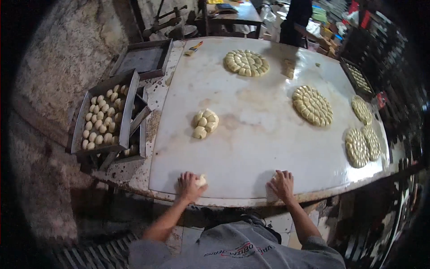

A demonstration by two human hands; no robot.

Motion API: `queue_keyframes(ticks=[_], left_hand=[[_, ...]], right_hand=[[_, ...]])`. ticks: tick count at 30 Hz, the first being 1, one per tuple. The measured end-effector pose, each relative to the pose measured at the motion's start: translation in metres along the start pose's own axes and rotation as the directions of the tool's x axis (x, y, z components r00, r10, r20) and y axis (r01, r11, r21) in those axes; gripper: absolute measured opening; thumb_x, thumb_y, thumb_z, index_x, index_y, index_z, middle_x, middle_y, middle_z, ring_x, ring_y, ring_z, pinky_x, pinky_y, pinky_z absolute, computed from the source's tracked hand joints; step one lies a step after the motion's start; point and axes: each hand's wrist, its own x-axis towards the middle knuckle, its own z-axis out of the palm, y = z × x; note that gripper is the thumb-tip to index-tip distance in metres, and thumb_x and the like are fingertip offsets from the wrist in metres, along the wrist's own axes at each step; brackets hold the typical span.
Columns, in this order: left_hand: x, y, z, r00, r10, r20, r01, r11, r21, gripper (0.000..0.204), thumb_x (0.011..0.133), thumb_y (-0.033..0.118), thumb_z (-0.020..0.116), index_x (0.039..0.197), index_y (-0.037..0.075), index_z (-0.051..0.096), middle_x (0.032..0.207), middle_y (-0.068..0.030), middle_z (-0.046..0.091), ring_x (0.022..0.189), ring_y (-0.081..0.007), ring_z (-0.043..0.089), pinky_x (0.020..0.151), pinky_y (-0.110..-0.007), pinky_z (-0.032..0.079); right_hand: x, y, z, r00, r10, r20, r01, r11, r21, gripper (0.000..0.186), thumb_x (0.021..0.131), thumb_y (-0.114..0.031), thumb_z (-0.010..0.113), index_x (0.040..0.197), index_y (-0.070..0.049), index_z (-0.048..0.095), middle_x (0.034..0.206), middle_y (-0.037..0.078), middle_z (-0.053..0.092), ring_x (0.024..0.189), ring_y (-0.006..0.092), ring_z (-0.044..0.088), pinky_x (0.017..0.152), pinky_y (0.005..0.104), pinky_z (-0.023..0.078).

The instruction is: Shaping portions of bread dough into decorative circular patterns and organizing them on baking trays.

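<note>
Close to the near edge of the white worktop, my left hand curls round a pale dough ball, which shows at its fingertips. Farther right along the same edge, my right hand is cupped down on the surface over another dough ball, mostly hidden by the fingers. Beyond my left hand lies a small cluster of dough balls, pressed together. Two large round spirals of dough pieces sit farther off: one at the far side, the other right of the middle.
On the left, a metal tray full of dough balls rests tilted on other trays, beside an empty-looking tray. A brush lies at the far edge. Several smaller dough rounds line the right side. A person stands beyond the worktop.
</note>
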Motion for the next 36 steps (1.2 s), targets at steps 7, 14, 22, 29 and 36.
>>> queue_keyframes(ticks=[7, 14, 22, 29, 36], left_hand=[[0.137, 0.006, 0.079, 0.837, -0.13, -0.532, 0.222, 0.969, 0.113, 0.013, 0.066, 0.016, 0.064, 0.07, 0.007, 0.056, 0.076, -0.01, 0.055, 0.077, -0.0311, 0.052, 0.071, -0.043, 0.041], [0.035, 0.07, 0.102, 0.933, -0.018, -0.36, 0.071, 0.989, 0.133, 0.013, 0.066, 0.014, 0.065, 0.068, 0.008, 0.054, 0.079, -0.0089, 0.055, 0.08, -0.0312, 0.051, 0.071, -0.045, 0.041], [0.121, -0.038, 0.022, 0.622, -0.344, -0.704, 0.573, 0.812, 0.109, 0.012, 0.067, 0.013, 0.061, 0.063, 0.006, 0.052, 0.072, -0.0139, 0.055, 0.075, -0.0355, 0.052, 0.07, -0.046, 0.041], [0.036, -0.001, 0.05, 0.876, 0.083, -0.476, 0.037, 0.971, 0.238, 0.009, 0.068, 0.01, 0.062, 0.072, 0.007, 0.055, 0.083, -0.0105, 0.053, 0.08, -0.0313, 0.05, 0.067, -0.043, 0.041], [0.086, -0.051, 0.029, 0.827, -0.195, -0.528, 0.274, 0.959, 0.075, 0.017, 0.066, 0.01, 0.063, 0.077, 0.006, 0.05, 0.082, -0.0108, 0.052, 0.087, -0.0337, 0.049, 0.075, -0.044, 0.039]], right_hand=[[0.139, 0.025, 0.038, 0.889, 0.372, -0.267, -0.313, 0.919, 0.238, 0.024, 0.07, -0.021, 0.066, 0.083, -0.003, 0.057, 0.091, 0.015, 0.052, 0.091, 0.0319, 0.046, 0.082, 0.0401, 0.038], [0.045, -0.002, 0.052, 0.969, -0.037, -0.245, 0.079, 0.984, 0.162, 0.013, 0.07, -0.013, 0.064, 0.078, -0.006, 0.057, 0.091, 0.013, 0.056, 0.09, 0.0323, 0.048, 0.078, 0.0432, 0.039], [0.136, 0.087, 0.016, 0.911, 0.343, -0.228, -0.353, 0.936, -0.002, 0.02, 0.075, -0.022, 0.058, 0.083, -0.003, 0.058, 0.089, 0.015, 0.054, 0.093, 0.031, 0.046, 0.086, 0.0387, 0.034], [0.08, 0.035, 0.055, 0.942, -0.021, -0.336, 0.04, 0.998, 0.049, 0.012, 0.069, -0.007, 0.059, 0.079, -0.004, 0.053, 0.088, 0.014, 0.053, 0.094, 0.0347, 0.046, 0.084, 0.044, 0.037], [0.114, 0.037, 0.049, 0.803, 0.491, -0.337, -0.527, 0.85, -0.017, 0.014, 0.077, -0.013, 0.052, 0.086, -0.002, 0.054, 0.091, 0.015, 0.051, 0.089, 0.032, 0.046, 0.08, 0.0443, 0.036]])
